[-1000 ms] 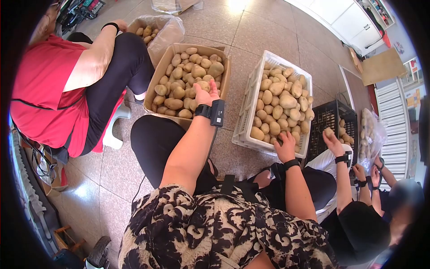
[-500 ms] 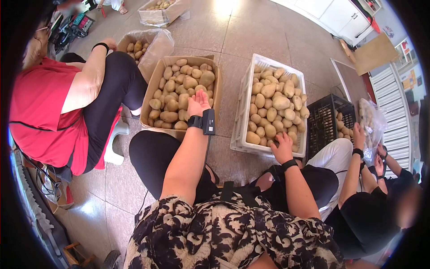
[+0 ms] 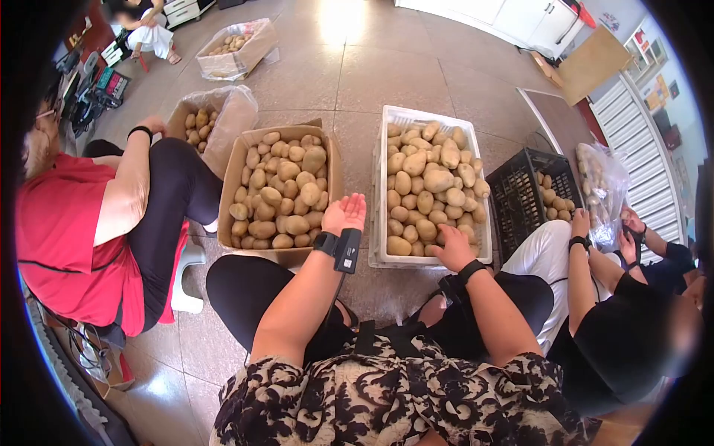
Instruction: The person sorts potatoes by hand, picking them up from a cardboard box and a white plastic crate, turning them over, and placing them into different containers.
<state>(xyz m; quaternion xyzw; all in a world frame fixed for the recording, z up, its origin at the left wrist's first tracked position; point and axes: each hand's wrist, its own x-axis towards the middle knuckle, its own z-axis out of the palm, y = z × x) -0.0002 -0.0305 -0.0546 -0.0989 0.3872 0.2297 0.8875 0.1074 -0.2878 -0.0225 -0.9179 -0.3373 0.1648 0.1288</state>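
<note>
Seated over 2 containers, a person holds the left hand (image 3: 344,214) palm up, fingers spread and empty, just beside a cardboard box (image 3: 279,257). The right hand (image 3: 451,249) rests on potatoes (image 3: 428,182) at the white crate's (image 3: 378,186) near edge; its grip cannot be told.

Left hand (image 3: 344,214) extended forward, palm up, fingers loosely spread, empty. Right hand (image 3: 451,249) extended, palm down, fingers curled; grip undetermined.
</note>
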